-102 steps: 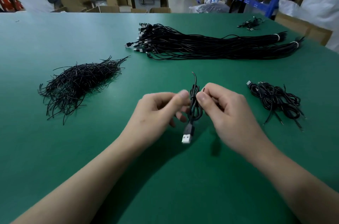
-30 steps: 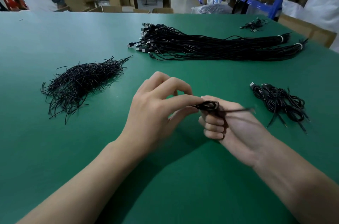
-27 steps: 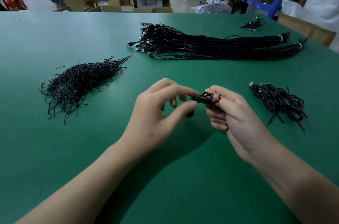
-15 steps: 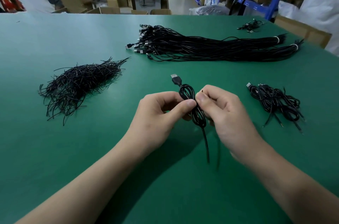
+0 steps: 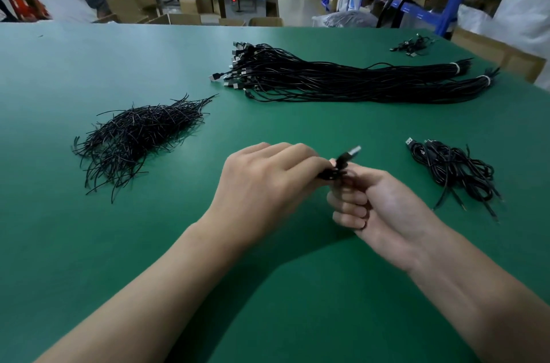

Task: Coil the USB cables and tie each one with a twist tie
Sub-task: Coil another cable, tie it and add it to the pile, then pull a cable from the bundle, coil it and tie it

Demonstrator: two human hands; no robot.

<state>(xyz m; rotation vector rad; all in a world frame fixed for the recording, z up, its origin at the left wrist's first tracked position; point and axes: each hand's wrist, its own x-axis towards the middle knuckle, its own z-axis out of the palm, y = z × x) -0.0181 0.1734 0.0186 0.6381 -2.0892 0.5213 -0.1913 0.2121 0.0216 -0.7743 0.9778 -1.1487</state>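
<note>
Both hands hold a small coiled black USB cable (image 5: 342, 165) above the green table (image 5: 268, 303). My left hand (image 5: 268, 184) pinches the coil from the left with its fingertips. My right hand (image 5: 375, 208), palm turned up, grips the coil's right side with curled fingers. The silver USB plug sticks up and to the right of the fingers. Most of the coil is hidden between the fingers, and no twist tie shows on it.
A heap of black twist ties (image 5: 140, 136) lies at the left. Long bundles of uncoiled cables (image 5: 342, 80) stretch across the back. A few coiled cables (image 5: 452, 169) lie at the right, another small bunch (image 5: 412, 45) at the far corner.
The coil has turned: its plug pointed up-left half a second ago and now points up-right. My right hand has rolled palm-up and my left hand has rolled over the coil.
</note>
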